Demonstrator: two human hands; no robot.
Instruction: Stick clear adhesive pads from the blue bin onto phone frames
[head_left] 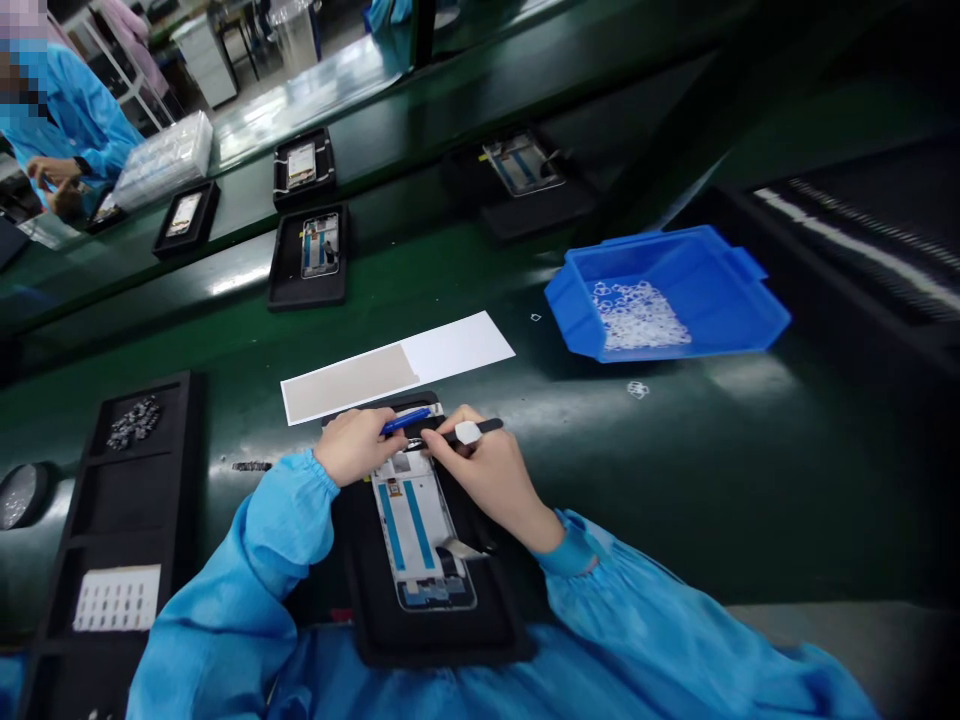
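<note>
Phone under close two-handed work at its far end

The phone (pixel 409 520), opened up, lies in a black tray (pixel 390 640) at the near edge of the bench (pixel 600 500). Its far end sits towards the tray's far edge; its near end stops short of the tray's near edge. A loose flap (pixel 465 550) sticks out over its right edge.

The left hand (pixel 356 445) pinches a blue pen-like tool (pixel 407 420) between thumb and fingers, over the tray's far edge. The right hand (pixel 487 470) pinches a slim black tool (pixel 491 425), perhaps tweezers, its working end towards the same spot. Fingers hide whether either tip touches the phone, or whether a small part is gripped there.

The step in hand looks like fine fitting or adjusting at the phone's far end. The next move calls for steady fingers, light pressure and the two tools kept from crossing, with the flap left unsnagged.

A paper strip (pixel 457 345) lies just beyond the tray's far edge. Beyond its far right corner stands a blue bin (pixel 720 345) holding small white rings (pixel 645 315).
</note>
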